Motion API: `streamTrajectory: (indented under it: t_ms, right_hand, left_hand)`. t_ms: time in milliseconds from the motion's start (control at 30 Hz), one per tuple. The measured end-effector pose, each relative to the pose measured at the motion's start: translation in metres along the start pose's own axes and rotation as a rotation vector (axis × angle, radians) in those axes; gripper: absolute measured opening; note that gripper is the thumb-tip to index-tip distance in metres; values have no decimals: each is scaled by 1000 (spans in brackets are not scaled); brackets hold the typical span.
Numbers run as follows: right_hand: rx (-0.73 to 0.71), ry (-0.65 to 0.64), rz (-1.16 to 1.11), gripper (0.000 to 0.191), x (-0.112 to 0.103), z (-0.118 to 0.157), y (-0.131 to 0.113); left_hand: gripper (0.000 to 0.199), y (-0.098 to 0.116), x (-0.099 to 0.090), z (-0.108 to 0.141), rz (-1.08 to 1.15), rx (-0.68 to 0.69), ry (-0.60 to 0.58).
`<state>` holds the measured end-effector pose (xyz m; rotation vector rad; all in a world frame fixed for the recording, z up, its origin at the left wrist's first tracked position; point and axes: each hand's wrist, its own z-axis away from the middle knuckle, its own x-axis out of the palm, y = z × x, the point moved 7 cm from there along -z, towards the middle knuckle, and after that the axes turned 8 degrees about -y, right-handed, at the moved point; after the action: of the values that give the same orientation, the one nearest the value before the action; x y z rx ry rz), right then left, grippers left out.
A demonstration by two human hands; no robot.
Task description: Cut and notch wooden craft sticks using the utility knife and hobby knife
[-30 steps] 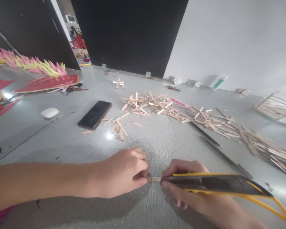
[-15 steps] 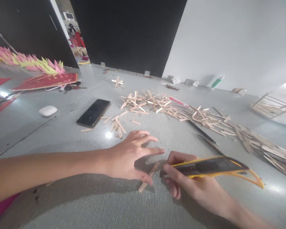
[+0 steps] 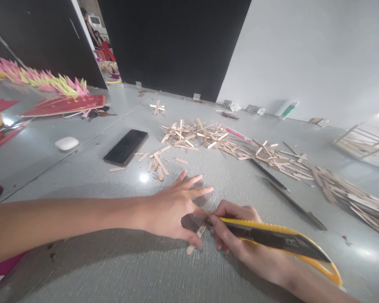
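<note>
A short wooden stick [image 3: 192,247] lies on the grey surface between my hands. My left hand [image 3: 173,208] is spread palm down, its thumb and index finger at the two ends of the stick, the other fingers stretched out over the surface. My right hand [image 3: 243,240] is wrapped round a yellow and black utility knife [image 3: 278,240]. The knife's front end is at the stick's upper end, close to my left index fingertip; the blade itself is hidden there.
A loose pile of wooden sticks [image 3: 202,134] spreads behind my hands toward the right. A black phone [image 3: 126,147], a white case [image 3: 67,143], a pen [image 3: 268,174], a dark strip [image 3: 298,206] and paper crafts [image 3: 63,106] lie around. A person [image 3: 89,27] stands in the back doorway.
The knife has moved left onto the stick, its back end swinging lower. My left index finger has come down to the stick's upper end. A person has appeared in the doorway.
</note>
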<state>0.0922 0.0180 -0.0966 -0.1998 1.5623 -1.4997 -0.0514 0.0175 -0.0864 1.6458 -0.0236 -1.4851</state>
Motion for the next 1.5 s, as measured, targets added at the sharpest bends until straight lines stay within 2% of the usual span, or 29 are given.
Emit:
streamTrajectory:
  t_ms: [433,600,833,1100,1267,1500]
  right_hand:
    - [-45,23,76,39,-1,0,-1]
    - [-85,61,166,39,-1,0,-5]
    - [-139,54,247,38,4,0,-14]
    - [-165,9,244,38,8,-4,-12]
    - [-183,-27,176,40,8,-5,-8]
    - [-109,-85,46,41,9,-4,-9]
  left_hand:
    - [65,0,0,2,-46,-41,-76]
    - [70,-3,3,0,-18,-17,-42]
    - [59,4,2,2,-65,-21,-49]
    - [56,6,4,2,2,-102,-17]
    - [54,6,2,0,-58,-122,-47]
    - [56,9,0,-1,-118,-158,-68]
